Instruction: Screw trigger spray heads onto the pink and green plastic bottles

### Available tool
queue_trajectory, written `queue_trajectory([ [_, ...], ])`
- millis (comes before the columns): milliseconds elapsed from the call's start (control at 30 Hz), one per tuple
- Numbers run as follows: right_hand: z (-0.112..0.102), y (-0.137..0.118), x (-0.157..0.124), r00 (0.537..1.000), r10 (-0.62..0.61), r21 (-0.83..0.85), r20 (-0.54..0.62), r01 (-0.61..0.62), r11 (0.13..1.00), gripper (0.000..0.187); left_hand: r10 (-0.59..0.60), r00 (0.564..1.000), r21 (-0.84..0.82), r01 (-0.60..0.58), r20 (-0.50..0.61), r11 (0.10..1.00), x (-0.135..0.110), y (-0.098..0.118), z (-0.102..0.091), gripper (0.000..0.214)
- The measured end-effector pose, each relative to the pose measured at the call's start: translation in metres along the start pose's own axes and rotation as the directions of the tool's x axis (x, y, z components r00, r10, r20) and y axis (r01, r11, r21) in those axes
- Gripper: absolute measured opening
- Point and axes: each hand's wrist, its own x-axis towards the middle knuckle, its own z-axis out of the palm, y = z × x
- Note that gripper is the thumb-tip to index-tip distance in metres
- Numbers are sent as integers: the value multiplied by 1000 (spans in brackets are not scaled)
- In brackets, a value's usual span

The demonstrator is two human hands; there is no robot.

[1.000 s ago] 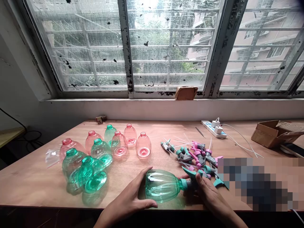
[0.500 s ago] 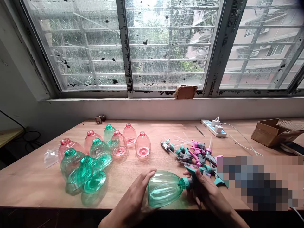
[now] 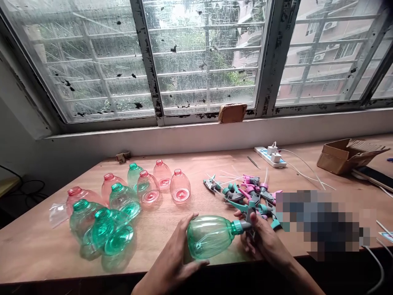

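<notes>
A clear green spray bottle [image 3: 210, 237] lies on its side in the air just above the table's front edge, its neck pointing right. My left hand [image 3: 176, 250] is wrapped round the bottle's base, thumb below and fingers above. At the neck, my right hand [image 3: 260, 235] grips the grey and teal spray head [image 3: 249, 211], which sits on the bottle's mouth; whether it is fully screwed down I cannot tell. Just behind my right hand lies a pile of loose teal, pink and grey spray heads [image 3: 250, 186] with thin white tubes.
Several open green bottles [image 3: 118, 241] and pink bottles [image 3: 180, 186] stand at the left. A clear plastic bag [image 3: 57, 215] lies beside them. Toward the back right are a power strip [image 3: 270, 157] with cables and a cardboard box [image 3: 340, 157]. A blurred patch hides part of the right side.
My view has tilted and shifted slightly right. The spray head has turned in my right hand, so its teal part now shows above the neck. My left hand still holds the bottle.
</notes>
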Motion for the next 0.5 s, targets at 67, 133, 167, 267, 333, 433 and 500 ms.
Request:
queue_trajectory([
  [67,-2,2,0,996,-72,-10,54,72,997,63,-56,998,-49,56,-5,997,1,2,-1,113],
  [133,-6,4,0,987,-112,-25,115,116,993,64,-70,998,-56,70,0,996,2,4,-3,110],
  [167,-8,5,0,982,-124,-30,145,129,991,65,-63,998,-41,64,5,997,2,6,-5,106],
  [267,-12,5,-1,967,-170,-37,191,180,983,63,-59,998,-6,59,18,998,3,10,-8,97],
  [333,-13,3,-3,962,-168,-59,217,184,981,61,-71,997,-22,72,43,997,3,11,-9,100],
  [433,-11,-1,-9,946,-131,-167,296,186,968,66,-58,994,-32,61,89,998,3,10,-8,104],
  [500,-8,-2,-15,943,-114,-269,313,203,941,68,-35,994,-12,37,104,999,4,10,-8,103],
])
